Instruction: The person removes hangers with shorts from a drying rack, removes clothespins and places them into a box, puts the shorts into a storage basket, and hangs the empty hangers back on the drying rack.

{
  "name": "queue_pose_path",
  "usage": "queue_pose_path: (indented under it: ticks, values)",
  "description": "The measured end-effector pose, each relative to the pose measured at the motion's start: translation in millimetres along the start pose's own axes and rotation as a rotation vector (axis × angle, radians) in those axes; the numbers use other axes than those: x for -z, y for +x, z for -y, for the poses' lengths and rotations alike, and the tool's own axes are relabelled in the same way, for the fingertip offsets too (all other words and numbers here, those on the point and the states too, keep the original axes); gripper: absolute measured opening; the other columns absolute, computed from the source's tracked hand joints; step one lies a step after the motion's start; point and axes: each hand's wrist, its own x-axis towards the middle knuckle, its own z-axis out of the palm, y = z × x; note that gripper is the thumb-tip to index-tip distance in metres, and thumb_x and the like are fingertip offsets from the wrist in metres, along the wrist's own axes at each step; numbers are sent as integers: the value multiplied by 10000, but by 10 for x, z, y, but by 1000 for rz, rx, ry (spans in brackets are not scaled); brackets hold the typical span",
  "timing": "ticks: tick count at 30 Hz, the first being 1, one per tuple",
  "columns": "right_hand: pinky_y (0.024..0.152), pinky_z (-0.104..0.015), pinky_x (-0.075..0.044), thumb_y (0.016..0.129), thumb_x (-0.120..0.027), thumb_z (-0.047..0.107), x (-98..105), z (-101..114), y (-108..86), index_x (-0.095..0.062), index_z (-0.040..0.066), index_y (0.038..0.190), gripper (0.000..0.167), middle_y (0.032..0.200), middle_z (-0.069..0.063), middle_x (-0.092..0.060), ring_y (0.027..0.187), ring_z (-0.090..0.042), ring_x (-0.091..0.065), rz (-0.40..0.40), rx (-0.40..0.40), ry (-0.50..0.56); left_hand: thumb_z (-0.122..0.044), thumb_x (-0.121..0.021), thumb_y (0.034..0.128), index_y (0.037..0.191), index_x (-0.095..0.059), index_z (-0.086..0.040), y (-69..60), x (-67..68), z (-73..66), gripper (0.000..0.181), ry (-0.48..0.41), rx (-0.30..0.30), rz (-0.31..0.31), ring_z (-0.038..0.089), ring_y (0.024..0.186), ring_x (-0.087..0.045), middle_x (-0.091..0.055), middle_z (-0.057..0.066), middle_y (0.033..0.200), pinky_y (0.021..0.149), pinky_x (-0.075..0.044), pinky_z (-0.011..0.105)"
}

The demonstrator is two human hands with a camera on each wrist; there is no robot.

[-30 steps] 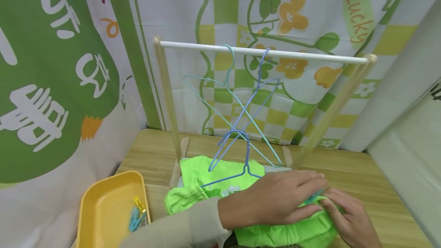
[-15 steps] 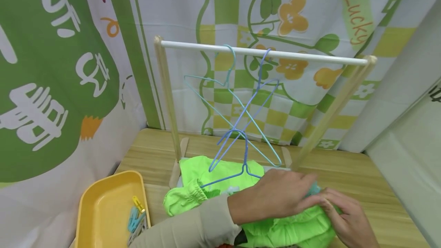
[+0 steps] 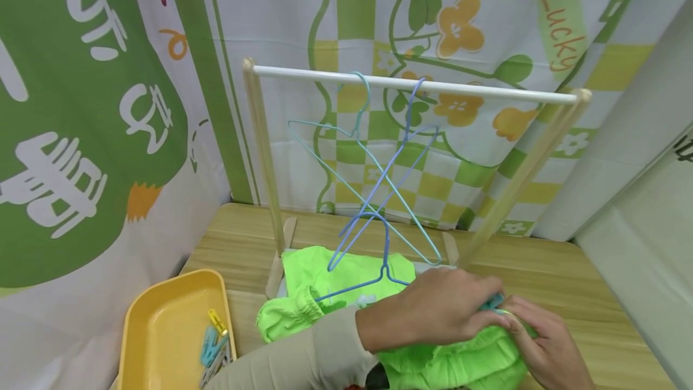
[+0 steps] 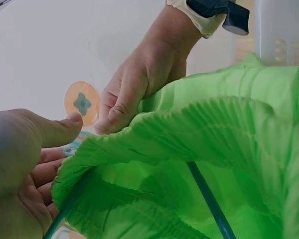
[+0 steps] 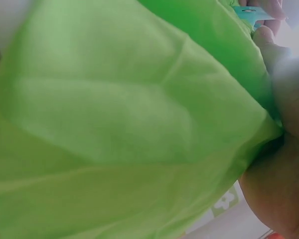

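My left hand (image 3: 433,309) pinches a teal clothespin (image 3: 494,301) at the right end of a bright green garment (image 3: 460,357). Beside it, my right hand (image 3: 552,342) grips the garment's gathered edge, thumb and fingers on the cloth. A dark blue hanger (image 3: 385,257) sits with its arms inside the garment's elastic opening, its hook standing up. In the left wrist view, the hanger's bars run through the gathered opening (image 4: 209,124), and the clothespin (image 4: 74,144) is partly hidden by fingers. Cloth fills most of the right wrist view, with the clothespin (image 5: 246,14) at its top edge.
Behind stands a small rack with a white rod (image 3: 460,86) and wooden posts. A teal hanger (image 3: 360,128) and a periwinkle hanger (image 3: 406,137) hang from it. At left, a yellow tray (image 3: 173,318) holds more clothespins (image 3: 213,342). A patterned curtain (image 3: 357,17) closes the back.
My left hand has shifted slightly at the garment's edge, and the clothespin has moved a little with it. The dark blue hanger's hook has dipped slightly. My right hand stays nearly in place.
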Motion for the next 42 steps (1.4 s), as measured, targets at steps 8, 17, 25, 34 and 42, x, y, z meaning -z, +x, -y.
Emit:
queue_pose_path:
  ticks: [8, 17, 25, 34, 42]
  values:
    - [769, -150, -451, 1063, -560, 56, 4, 7, 7, -725, 55, 1003, 176, 886, 6, -629, 821, -48, -546, -1, 3, -4, -435, -637, 1023, 1086, -671, -195, 8, -22, 40, 250, -87, -21, -42, -81, 619, -465, -623, -173, 826, 597, -392, 91]
    - [683, -163, -426, 1051, -568, 22, 21, 4, -18, -738, 20, 1067, 171, 886, 23, -621, 778, -47, -516, -8, -30, -34, -352, -687, 1011, 1053, -698, -191, -27, -35, 68, 167, -171, -61, -166, -62, 561, -398, -646, -167, 784, 575, -351, 80]
    - [955, -129, -449, 1008, -587, -67, 7, -2, -62, -738, -26, 1158, 217, 1102, -31, -726, 1053, -32, -639, 3, -89, -89, -241, -740, 981, 1051, -709, -143, -43, -49, 101, 124, -232, -121, -236, -49, 552, -374, -743, -88, 899, 578, -350, 76]
    - [656, -142, -418, 1030, -567, -39, -3, -8, -58, -740, 72, 1049, 207, 857, 73, -595, 758, 2, -523, 2, -77, -78, -310, -753, 969, 1075, -674, -162, -145, 42, 99, 198, -241, -72, -256, -80, 845, -636, -758, -92, 1017, 727, -438, 75]
    - [627, -178, -429, 1002, -576, -90, -5, 8, -41, -744, 63, 1056, 233, 860, 63, -616, 727, -23, -521, 5, -86, -61, -275, -824, 910, 1118, -692, -120, -359, 95, 83, 291, -267, -119, -336, -29, 694, -495, -690, -84, 901, 694, -399, 66]
